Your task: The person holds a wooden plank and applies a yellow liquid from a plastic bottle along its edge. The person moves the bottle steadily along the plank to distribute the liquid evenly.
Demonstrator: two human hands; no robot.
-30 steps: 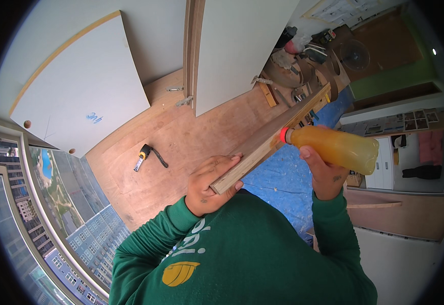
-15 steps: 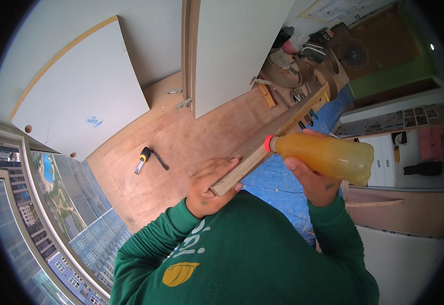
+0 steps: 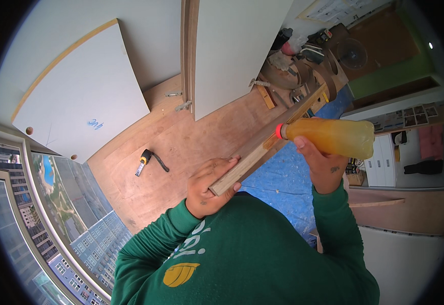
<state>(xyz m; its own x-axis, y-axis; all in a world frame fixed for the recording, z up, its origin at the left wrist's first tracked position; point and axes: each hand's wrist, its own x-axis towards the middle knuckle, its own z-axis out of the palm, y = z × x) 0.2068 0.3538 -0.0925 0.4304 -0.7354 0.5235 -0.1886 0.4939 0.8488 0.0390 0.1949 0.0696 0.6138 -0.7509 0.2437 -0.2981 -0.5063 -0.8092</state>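
Note:
A long wooden board (image 3: 242, 169) runs away from my body toward the far right, its narrow edge turned up. My left hand (image 3: 212, 187) is closed round its near end, thumb on one side and fingers on the other. In my right hand (image 3: 319, 162) is a plastic bottle (image 3: 328, 136) of amber, glue-like liquid, lying nearly level with its red cap (image 3: 279, 131) pointing left. That cap is right at the board's upper edge; whether it touches, I cannot tell. Beyond a pale near stretch, the edge looks darker amber and wet.
A tape measure (image 3: 144, 161) with a black strap lies on the wooden worktop (image 3: 181, 137). White panels (image 3: 82, 94) lean at the back left, near a window. Edge-banding coils (image 3: 303, 71) and tools crowd the far right. Blue sheeting (image 3: 278, 188) covers the floor; a white cabinet (image 3: 380, 165) stands right.
My right hand has shifted the bottle slightly right and up along the board, and an amber streak now shows on the edge left of the cap. The left hand keeps its place.

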